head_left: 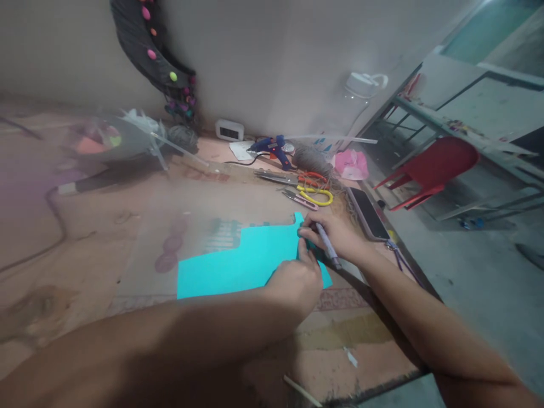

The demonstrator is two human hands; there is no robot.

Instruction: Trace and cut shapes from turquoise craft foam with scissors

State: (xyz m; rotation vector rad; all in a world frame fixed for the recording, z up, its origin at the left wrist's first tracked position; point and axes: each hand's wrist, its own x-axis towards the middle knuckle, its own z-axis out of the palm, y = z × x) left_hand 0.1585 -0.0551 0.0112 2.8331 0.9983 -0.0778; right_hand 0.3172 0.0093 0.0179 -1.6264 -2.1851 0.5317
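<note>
We cannot see the pen's tip: the fingers of the right hand [334, 233] cover it, so we cannot tell whether it meets the paper [255, 255]. The right hand is closed around the pale purple pen [327, 245], its back end sticking out toward us. The left hand [296, 283] lies on the paper, forefinger stretched out and the other fingers bent; what is beneath its palm is hidden, and we cannot tell whether it grips an edge. Both forearms are cut off by the frame, and the left one hides part of the table [97, 226]. The far left is too blurred for us to make out well.

The paper lies flat on the table under the hands, smooth, bright turquoise, with a stepped upper edge and a narrow tab. Beyond it we see yellow-handled scissors [318, 196], fuzzy grey yarn [312, 160], a blue glue gun [274, 147] and a crinkled pink bag [351, 164].
</note>
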